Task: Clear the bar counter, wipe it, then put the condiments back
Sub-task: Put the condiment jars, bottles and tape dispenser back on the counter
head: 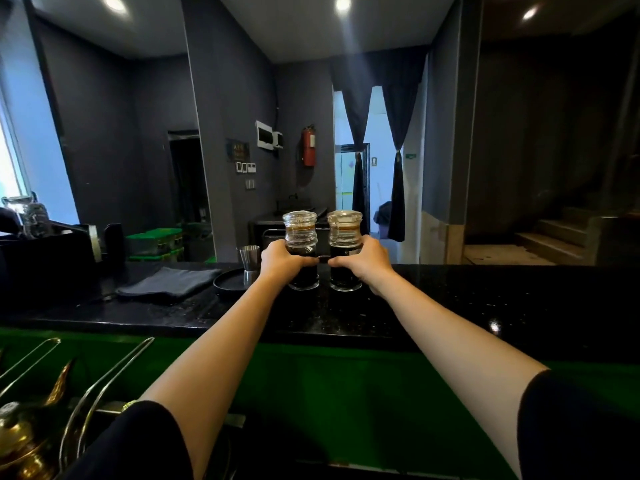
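While both arms reach forward, left hand [281,262] curls fingers round left condiment bottle [300,227], right hand [364,261] curls fingers round right condiment bottle [344,226]. Bottles upright, side by side, bases at far side of black counter [485,296]. Grey cloth [169,282], jigger [250,255] further left.

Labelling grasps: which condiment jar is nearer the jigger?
The left jar, in the left hand, right beside the jigger; the right jar, in the right hand, is farther.

Much was kept hidden!
The waist of the left bottle [300,223] was covered by the left hand [282,259], that of the right bottle [344,223] by the right hand [363,259]; the brass pot [20,441] was cut by the lower-left edge; the wall sign [237,150] was too small to be read.
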